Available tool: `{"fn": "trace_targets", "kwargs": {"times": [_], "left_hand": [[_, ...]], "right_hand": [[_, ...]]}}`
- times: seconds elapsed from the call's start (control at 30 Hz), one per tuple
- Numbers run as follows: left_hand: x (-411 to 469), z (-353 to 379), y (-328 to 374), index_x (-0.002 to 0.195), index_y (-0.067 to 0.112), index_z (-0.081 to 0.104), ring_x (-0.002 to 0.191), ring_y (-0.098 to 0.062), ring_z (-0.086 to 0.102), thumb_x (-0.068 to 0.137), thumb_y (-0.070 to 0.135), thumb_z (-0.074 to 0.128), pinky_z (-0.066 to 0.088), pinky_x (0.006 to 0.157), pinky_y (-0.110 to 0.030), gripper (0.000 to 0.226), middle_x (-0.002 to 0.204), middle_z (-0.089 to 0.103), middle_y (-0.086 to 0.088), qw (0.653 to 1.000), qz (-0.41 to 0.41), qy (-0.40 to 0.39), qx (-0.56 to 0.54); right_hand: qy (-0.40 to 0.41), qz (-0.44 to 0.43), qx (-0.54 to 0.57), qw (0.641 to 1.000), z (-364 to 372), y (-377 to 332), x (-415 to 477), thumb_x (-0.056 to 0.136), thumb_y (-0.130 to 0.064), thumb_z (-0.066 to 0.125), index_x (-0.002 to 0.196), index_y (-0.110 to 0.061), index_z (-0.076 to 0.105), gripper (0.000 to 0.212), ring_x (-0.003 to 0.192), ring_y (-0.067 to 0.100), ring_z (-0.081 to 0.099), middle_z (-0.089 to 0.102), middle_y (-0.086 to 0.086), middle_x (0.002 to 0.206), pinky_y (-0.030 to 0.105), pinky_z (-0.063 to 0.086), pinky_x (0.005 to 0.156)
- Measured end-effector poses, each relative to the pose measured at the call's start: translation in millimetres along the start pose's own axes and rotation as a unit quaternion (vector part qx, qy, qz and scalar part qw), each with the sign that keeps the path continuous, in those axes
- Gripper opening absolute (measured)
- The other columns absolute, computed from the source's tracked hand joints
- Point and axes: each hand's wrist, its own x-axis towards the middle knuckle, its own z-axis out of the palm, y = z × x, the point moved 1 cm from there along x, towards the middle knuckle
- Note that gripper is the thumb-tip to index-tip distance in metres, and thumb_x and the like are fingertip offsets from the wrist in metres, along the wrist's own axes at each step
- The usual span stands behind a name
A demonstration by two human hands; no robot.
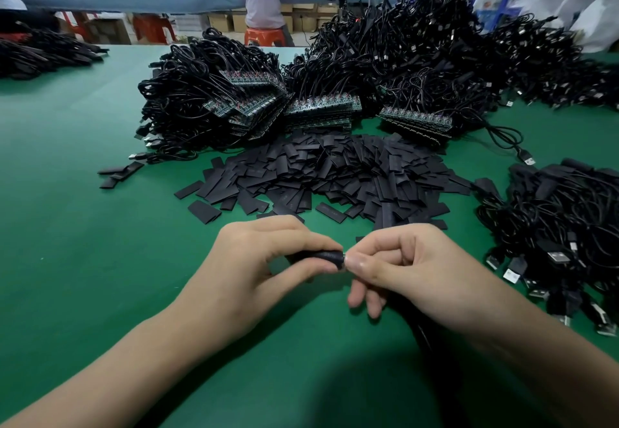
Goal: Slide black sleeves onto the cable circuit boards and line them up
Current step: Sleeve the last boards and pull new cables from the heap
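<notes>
Matte tubular sleeve (321, 258) between hands

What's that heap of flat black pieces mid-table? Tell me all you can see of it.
The heap of black sleeves is a low, loose mound of many short, flat, matt black strips lying at all angles. It rests on the green table, thinning to single pieces at its near edge. Its far edge meets the stacked circuit boards. A few strays lie apart to its left.
</notes>
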Motion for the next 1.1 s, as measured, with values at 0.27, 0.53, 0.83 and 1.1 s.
{"fn": "trace_targets", "kwargs": {"times": [0.27,0.53,0.83,1.1], "left_hand": [[0,1,0,0.103,0.019,0.08,0.081,-0.003,0.068,0.089,0.03,0.072,0.055,0.075,-0.024,0.02,0.09,0.072,0.01,1.0,-0.003,-0.002,0.002],[0,3,-1,0.105,0.02,0.079,0.082,0.001,0.065,0.092,0.033,0.071,0.049,0.078,-0.014,0.02,0.091,0.07,0.01,1.0,0.012,-0.016,0.013],[4,7,1,0.108,0.021,0.079,0.079,-0.003,0.069,0.079,0.037,0.083,0.054,0.078,-0.018,0.033,0.089,0.073,0.012,0.994,-0.065,0.089,0.004],[4,12,7,0.111,0.013,0.078,0.081,-0.002,0.072,0.076,0.029,0.08,0.057,0.081,-0.016,0.039,0.09,0.075,0.005,0.985,-0.103,0.135,-0.031]], "right_hand": [[0.013,0.006,0.011,1.0,1,-2,-2,0.097,-0.011,0.066,0.086,-0.005,0.072,0.014,0.053,0.014,0.06,0.075,0.011,0.071,0.021,0.052,0.058],[0.012,0.01,-0.002,1.0,1,-2,-3,0.095,-0.015,0.068,0.085,-0.007,0.073,0.014,0.05,0.012,0.054,0.07,0.007,0.064,0.019,0.047,0.057],[0.044,0.004,0.025,0.999,2,3,1,0.1,-0.012,0.062,0.093,-0.002,0.068,0.013,0.054,0.017,0.065,0.075,0.013,0.071,0.022,0.051,0.058],[0.053,-0.004,0.071,0.996,10,7,2,0.1,-0.013,0.062,0.091,-0.004,0.069,0.015,0.06,0.021,0.069,0.075,0.016,0.074,0.023,0.053,0.06]]}}
